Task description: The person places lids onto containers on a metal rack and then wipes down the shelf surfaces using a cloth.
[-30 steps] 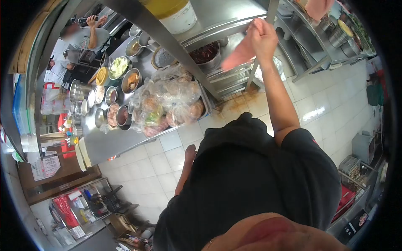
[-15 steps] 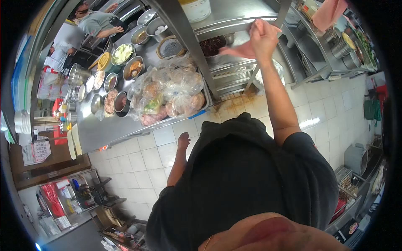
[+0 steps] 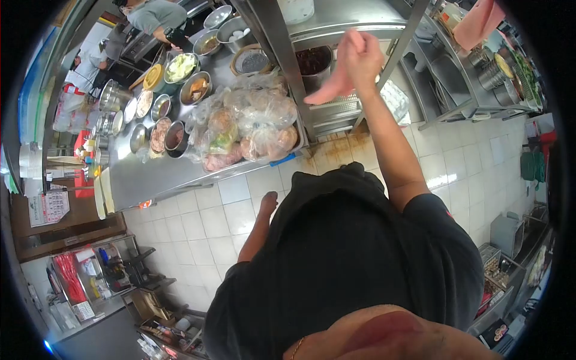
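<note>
My right hand (image 3: 364, 63) is closed around a pink cloth (image 3: 336, 83). The cloth hangs down to the left, close to a metal pot (image 3: 317, 80) with dark contents. That pot sits below the steel counter (image 3: 354, 23). My left hand (image 3: 268, 204) hangs low by my side over the floor, nothing visible in it, its fingers loosely bent. Nearest to it is the prep table's edge, where clear plastic bags of food (image 3: 249, 123) are piled in a tray.
On the prep table (image 3: 144, 177) stand several metal bowls, one with pale chopped vegetables (image 3: 180, 67). Across it are other people, one with a grey shirt (image 3: 157, 17). Another pink cloth (image 3: 477, 25) hangs at upper right. A steel post (image 3: 270, 48) rises beside the pot.
My right hand has shifted left with the pink cloth, which now hangs lower and nearer the post. The view has turned slightly. My left hand stays low at my side.
</note>
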### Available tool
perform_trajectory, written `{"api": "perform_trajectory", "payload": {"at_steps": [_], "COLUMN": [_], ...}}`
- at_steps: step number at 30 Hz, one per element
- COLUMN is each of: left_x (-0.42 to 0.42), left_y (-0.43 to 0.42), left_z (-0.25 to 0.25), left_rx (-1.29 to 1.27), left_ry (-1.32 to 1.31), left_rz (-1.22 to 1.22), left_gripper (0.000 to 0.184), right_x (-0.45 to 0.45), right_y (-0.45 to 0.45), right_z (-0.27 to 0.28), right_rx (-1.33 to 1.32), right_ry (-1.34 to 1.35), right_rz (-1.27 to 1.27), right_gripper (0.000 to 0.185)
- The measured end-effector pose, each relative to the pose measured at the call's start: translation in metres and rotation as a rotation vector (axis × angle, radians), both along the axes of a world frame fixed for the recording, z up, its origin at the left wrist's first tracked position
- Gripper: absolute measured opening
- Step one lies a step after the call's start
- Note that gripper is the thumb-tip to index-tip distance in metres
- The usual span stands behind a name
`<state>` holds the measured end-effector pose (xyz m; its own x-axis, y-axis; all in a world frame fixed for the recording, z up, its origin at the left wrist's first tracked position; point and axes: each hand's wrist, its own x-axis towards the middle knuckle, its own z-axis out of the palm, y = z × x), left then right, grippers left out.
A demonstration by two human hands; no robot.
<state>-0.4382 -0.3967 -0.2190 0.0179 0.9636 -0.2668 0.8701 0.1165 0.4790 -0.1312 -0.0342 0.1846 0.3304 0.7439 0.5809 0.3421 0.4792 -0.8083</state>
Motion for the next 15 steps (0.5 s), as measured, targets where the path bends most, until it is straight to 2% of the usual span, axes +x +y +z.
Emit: {"api": "perform_trajectory", "payload": {"at_steps": [1,3,4,5,7,8,10,11,13,14,15], "left_x": [-0.005,-0.009,-0.008,-0.005,-0.006,-0.008,-0.011,-0.011,-0.019,-0.027,-0.026], "left_y": [-0.001,-0.013,-0.017,-0.024,-0.022,-0.023,-0.01,-0.006,0.0,0.002,0.006], "left_z": [-0.008,-0.021,-0.011,-0.001,0.001,0.002,0.003,0.003,-0.016,-0.025,-0.021], "left_rx": [-0.101,-0.087,-0.083,-0.029,-0.092,-0.126,-0.141,-0.151,-0.009,0.059,0.087], "left_ry": [0.003,-0.042,-0.06,-0.173,-0.212,-0.23,-0.159,-0.127,-0.028,0.027,-0.029], "left_rz": [-0.002,-0.054,-0.081,-0.04,0.015,0.043,-0.036,-0.069,-0.19,-0.256,-0.247], "left_gripper": [0.013,0.012,0.012,0.014,0.017,0.018,0.023,0.025,0.03,0.033,0.034], "right_x": [-0.004,-0.038,-0.052,-0.048,-0.038,-0.029,-0.011,-0.015,-0.032,-0.042,-0.051], "right_y": [-0.011,0.027,0.016,0.015,0.016,0.017,0.024,0.026,0.025,0.023,0.021], "right_z": [0.011,-0.049,-0.036,-0.035,-0.037,-0.04,-0.042,-0.045,-0.047,-0.047,-0.044], "right_rx": [-0.063,0.237,0.396,0.405,0.424,0.324,0.144,0.141,0.13,0.198,0.264], "right_ry": [-0.03,-0.093,-0.051,-0.083,-0.148,-0.06,0.113,0.114,0.119,0.083,0.047], "right_rz": [0.016,0.005,0.03,0.039,0.058,0.108,0.22,0.218,0.21,0.171,0.13], "right_gripper": [0.014,0.011,0.012,0.012,0.015,0.017,0.02,0.019,0.016,0.018,0.019]}}
